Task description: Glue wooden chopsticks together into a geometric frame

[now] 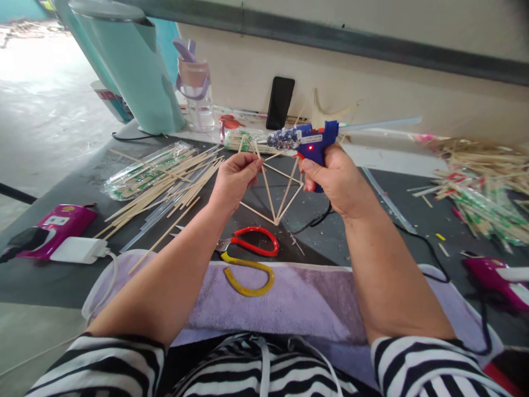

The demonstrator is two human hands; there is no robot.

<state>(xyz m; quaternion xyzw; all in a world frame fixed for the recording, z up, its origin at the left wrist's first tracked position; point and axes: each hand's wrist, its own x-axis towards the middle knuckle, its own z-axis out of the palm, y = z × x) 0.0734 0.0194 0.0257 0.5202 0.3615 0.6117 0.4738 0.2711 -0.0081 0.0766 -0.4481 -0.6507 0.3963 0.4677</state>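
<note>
Reaching beside loose sticks at left; pinching a stick frame with the left hand, clamping thumb and fingertips on it; holding that frame between both hands, beyond the scissors; gripping a blue glue gun with the right hand, wrapping fingers around its handle, pointing its nozzle left.

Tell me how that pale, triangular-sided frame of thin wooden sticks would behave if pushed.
The pale frame of thin wooden sticks is probably light for its size, being mostly open space. Its straight sticks, meeting in triangles, suggest fair stiffness under a gentle push. Its small lower corner joint may be fragile, so a hard shove might break it.
</note>
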